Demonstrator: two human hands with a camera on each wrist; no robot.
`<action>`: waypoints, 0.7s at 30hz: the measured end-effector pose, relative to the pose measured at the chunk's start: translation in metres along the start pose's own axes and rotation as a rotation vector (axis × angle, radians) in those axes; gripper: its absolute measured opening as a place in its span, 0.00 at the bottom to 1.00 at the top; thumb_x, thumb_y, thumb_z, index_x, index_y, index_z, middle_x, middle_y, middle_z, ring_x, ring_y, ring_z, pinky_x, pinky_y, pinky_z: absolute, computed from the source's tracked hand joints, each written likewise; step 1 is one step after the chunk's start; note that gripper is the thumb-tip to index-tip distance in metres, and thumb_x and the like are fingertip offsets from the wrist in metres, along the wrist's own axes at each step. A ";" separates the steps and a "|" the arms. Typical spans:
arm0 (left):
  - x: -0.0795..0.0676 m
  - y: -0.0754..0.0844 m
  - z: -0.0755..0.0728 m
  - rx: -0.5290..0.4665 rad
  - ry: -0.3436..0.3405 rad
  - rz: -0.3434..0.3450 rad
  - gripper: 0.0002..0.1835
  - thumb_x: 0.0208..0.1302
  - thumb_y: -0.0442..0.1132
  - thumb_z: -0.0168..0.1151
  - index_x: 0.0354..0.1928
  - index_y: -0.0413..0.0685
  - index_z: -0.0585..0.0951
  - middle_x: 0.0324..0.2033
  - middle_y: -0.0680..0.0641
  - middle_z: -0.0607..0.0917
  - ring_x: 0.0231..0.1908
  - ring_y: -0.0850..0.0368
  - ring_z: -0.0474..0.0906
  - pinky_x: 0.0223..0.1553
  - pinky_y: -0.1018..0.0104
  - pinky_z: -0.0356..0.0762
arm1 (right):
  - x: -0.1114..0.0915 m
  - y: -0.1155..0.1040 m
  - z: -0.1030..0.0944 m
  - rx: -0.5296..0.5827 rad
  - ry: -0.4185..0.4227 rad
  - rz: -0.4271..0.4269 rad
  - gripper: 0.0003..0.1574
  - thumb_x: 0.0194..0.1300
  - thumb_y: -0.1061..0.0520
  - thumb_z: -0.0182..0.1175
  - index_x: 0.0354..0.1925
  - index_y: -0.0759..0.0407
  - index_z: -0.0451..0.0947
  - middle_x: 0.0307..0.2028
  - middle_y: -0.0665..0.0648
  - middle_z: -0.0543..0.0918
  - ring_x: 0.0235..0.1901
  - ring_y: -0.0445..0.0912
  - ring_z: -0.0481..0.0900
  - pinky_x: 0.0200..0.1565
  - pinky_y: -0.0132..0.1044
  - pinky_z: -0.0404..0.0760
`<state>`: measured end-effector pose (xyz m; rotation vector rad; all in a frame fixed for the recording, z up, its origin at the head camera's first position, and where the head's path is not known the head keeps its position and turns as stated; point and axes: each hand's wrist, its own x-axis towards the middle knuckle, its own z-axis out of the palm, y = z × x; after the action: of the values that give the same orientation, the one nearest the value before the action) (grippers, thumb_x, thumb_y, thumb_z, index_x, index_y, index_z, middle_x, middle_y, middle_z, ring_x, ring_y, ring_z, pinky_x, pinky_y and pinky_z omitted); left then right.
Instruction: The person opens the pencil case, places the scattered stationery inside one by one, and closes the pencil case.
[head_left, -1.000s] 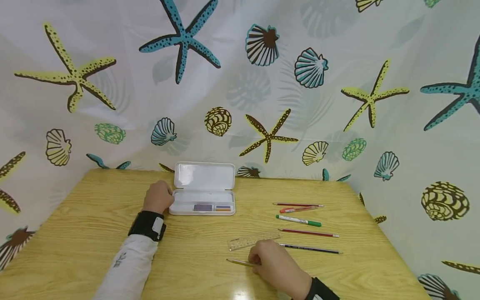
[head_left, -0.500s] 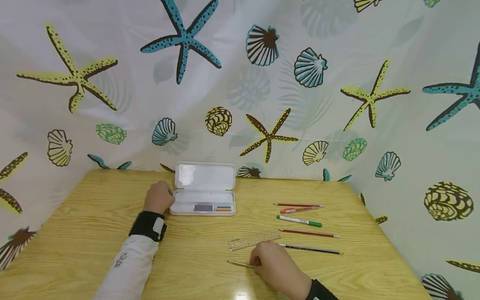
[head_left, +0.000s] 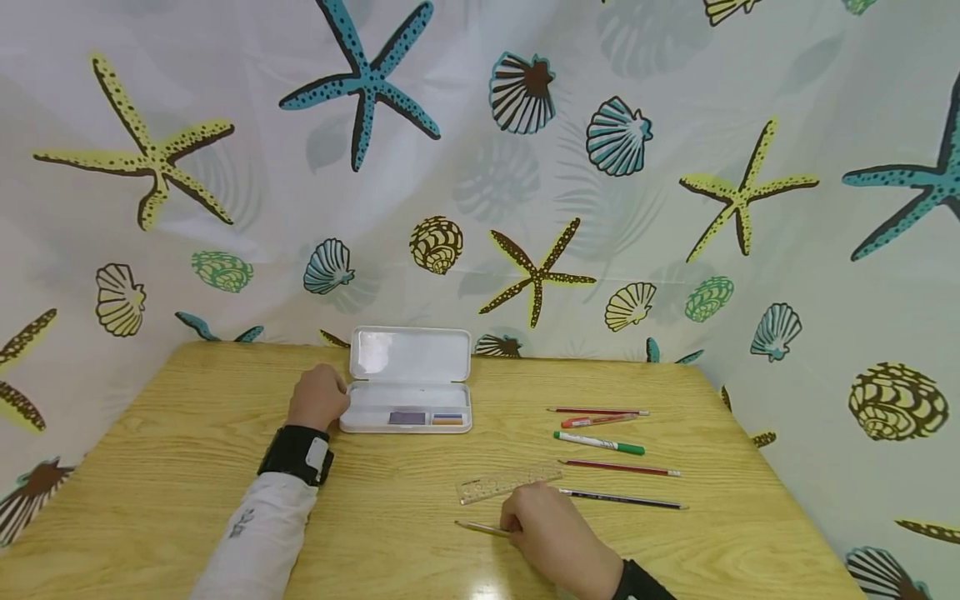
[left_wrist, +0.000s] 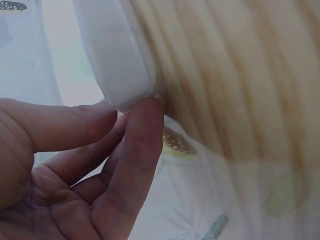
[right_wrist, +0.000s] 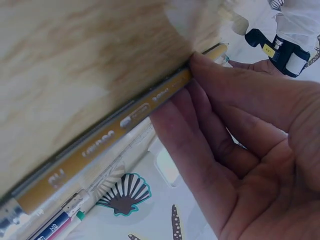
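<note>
At the back of the table stands an open white pencil case [head_left: 408, 394], its lid tipped up behind it. My left hand [head_left: 318, 397] pinches the case's left side; in the left wrist view thumb and forefinger meet at the corner of the white case [left_wrist: 120, 55]. A purple block [head_left: 407, 418] and a small striped block [head_left: 447, 419] lie in the front compartment. Near the table's front, my right hand [head_left: 558, 533] pinches a yellow pencil [right_wrist: 115, 125] between thumb and fingers. Its tip points left in the head view, and the hand hides the rest there.
Just behind the right hand lies a clear ruler [head_left: 510, 481]. To the right, a dark pencil [head_left: 622, 499], a red pencil [head_left: 622, 467], a green marker [head_left: 600, 442], an orange-red pen [head_left: 597, 421] and another red pencil [head_left: 597, 410] lie spread out. A patterned curtain [head_left: 480, 183] hangs behind.
</note>
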<state>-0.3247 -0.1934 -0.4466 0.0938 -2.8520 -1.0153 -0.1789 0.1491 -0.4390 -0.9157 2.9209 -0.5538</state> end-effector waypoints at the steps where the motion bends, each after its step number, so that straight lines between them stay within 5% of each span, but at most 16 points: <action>1: 0.000 0.000 0.000 -0.002 0.001 0.001 0.12 0.52 0.25 0.56 0.14 0.41 0.77 0.14 0.49 0.70 0.18 0.52 0.68 0.20 0.64 0.62 | 0.000 0.000 0.000 -0.004 0.004 -0.005 0.15 0.51 0.71 0.74 0.24 0.51 0.86 0.22 0.41 0.79 0.23 0.31 0.70 0.28 0.30 0.71; 21: -0.004 0.005 -0.001 0.007 -0.010 -0.030 0.07 0.54 0.26 0.58 0.22 0.35 0.82 0.19 0.44 0.76 0.23 0.48 0.74 0.23 0.62 0.67 | 0.001 -0.004 -0.006 -0.087 0.001 -0.055 0.12 0.53 0.70 0.71 0.27 0.54 0.86 0.26 0.45 0.81 0.26 0.33 0.74 0.29 0.30 0.74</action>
<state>-0.3206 -0.1898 -0.4424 0.1334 -2.8714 -1.0148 -0.1783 0.1474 -0.4324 -1.0074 2.9497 -0.4319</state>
